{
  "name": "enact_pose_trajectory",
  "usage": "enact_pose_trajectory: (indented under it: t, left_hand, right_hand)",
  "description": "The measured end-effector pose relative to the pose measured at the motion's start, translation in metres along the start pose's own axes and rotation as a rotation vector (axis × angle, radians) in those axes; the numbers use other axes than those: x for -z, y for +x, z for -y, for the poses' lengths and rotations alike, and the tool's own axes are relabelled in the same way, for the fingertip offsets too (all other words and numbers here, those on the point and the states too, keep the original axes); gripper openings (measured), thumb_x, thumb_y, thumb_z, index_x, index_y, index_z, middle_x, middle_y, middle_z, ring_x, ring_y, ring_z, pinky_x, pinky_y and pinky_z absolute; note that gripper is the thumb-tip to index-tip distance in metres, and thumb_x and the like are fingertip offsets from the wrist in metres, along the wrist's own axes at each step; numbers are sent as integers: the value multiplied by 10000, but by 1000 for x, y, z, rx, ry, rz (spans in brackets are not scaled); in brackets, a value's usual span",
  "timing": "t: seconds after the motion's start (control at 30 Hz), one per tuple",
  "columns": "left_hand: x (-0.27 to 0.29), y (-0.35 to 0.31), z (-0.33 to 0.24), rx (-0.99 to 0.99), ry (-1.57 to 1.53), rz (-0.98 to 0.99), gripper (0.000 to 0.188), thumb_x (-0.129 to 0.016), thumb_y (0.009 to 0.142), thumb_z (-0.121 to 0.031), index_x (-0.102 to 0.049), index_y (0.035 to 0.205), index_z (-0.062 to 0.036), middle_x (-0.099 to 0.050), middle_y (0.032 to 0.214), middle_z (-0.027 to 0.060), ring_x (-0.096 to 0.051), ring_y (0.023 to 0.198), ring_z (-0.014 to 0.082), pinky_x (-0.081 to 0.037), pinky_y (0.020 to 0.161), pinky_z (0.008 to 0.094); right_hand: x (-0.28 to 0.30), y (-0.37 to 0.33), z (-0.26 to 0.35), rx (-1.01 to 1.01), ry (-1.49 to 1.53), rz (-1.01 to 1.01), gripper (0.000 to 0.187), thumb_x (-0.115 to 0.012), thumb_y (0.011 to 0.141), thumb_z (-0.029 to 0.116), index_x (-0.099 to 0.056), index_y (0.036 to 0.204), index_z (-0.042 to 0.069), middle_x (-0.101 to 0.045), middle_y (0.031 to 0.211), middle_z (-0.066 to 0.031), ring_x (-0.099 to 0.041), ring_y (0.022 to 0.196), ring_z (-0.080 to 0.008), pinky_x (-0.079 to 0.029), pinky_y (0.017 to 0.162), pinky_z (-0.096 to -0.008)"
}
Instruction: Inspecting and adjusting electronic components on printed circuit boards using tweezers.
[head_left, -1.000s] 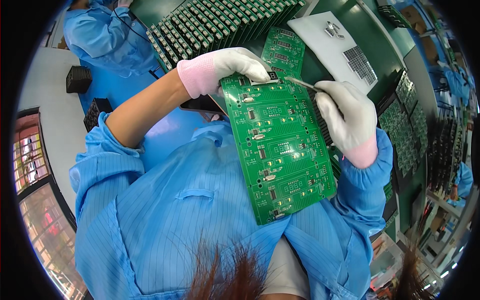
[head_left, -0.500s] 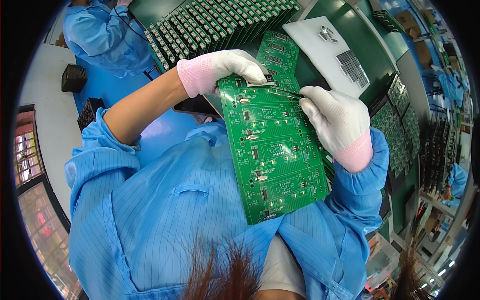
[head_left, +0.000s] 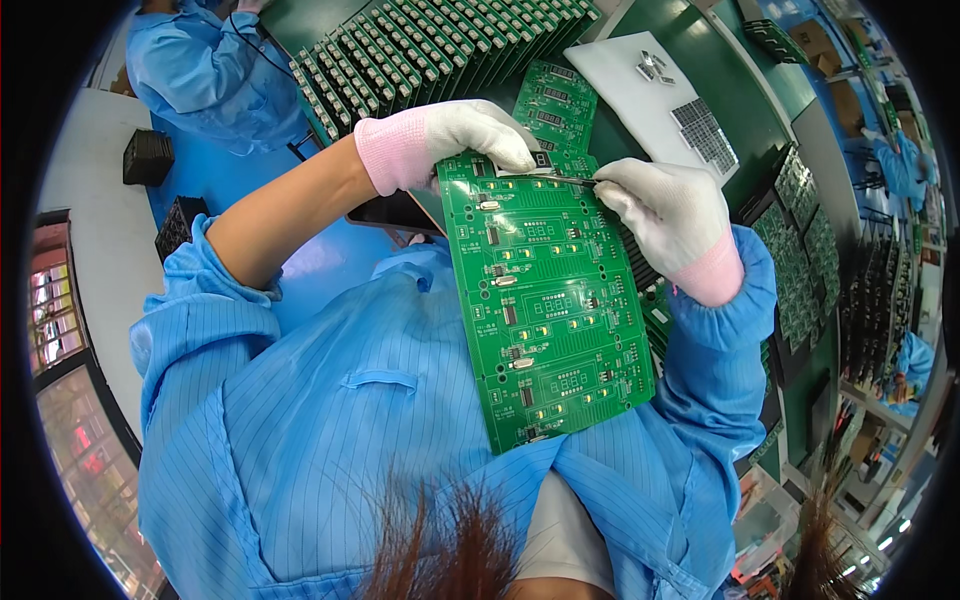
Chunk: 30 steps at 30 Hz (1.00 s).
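Observation:
A long green circuit board panel (head_left: pixel 545 290) tilts in front of my chest, its printed sections repeating down its length. At its far end lies a small seven-segment display (head_left: pixel 541 160), dark-faced with a pale rim. My left hand (head_left: pixel 480 138), in a white glove with a pink cuff, is closed with its fingertips pressing the display's left part. In a closed pinch, my gloved right hand (head_left: pixel 665 212) grips thin dark tweezers (head_left: pixel 570 180). Their tips lie along the display's near edge; whether they touch its pins is too small to tell.
Rows of upright boards (head_left: pixel 420 60) stand on the green bench beyond my hands. Another board with displays (head_left: pixel 558 100) lies behind the panel. A white sheet (head_left: pixel 640 100) carries loose displays and a dark block of them. A co-worker in blue (head_left: pixel 215 75) is at far left.
My right hand has moved slightly up and left, bringing the tweezers flatter along the display's near edge. My left hand stays at the display.

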<state>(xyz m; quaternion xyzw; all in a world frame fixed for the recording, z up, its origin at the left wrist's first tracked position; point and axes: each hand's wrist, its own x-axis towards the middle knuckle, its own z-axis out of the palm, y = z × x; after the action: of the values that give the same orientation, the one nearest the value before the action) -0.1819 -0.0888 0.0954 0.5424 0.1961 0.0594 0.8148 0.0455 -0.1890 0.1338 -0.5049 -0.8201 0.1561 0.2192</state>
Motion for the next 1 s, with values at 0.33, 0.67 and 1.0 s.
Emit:
enact_pose_trajectory:
  t: [0.33, 0.67, 1.0]
  left_hand:
    - [-11, 5, -2, 9, 44, -28, 279, -585, 756, -301, -469, 594, -105, -362, 536, -42, -305, 460, 44, -221, 413, 197]
    - [-5, 5, -6, 48, -22, 30, 206, -583, 781, -199, -501, 618, -102, -434, 579, -37, -365, 469, 24, -299, 441, 173]
    - [-30, 6, -20, -3, 150, -121, 274, -561, 782, -296, -466, 621, -95, -391, 571, -42, -326, 503, 41, -267, 467, 191]
  right_hand:
    - [4, -2, -12, -68, 277, 139, 134, -623, 812, 84, -627, 890, -25, -586, 650, -46, -443, 509, -140, -371, 495, -250]
    - [13, -17, -4, -233, 186, -6, 185, -589, 843, 132, -622, 929, -29, -588, 698, -38, -463, 559, -125, -387, 528, -260]
    - [-17, -32, 20, -718, 1284, -67, 381, -645, 825, 226, -580, 1019, -96, -616, 822, -92, -509, 623, -90, -408, 534, -187]
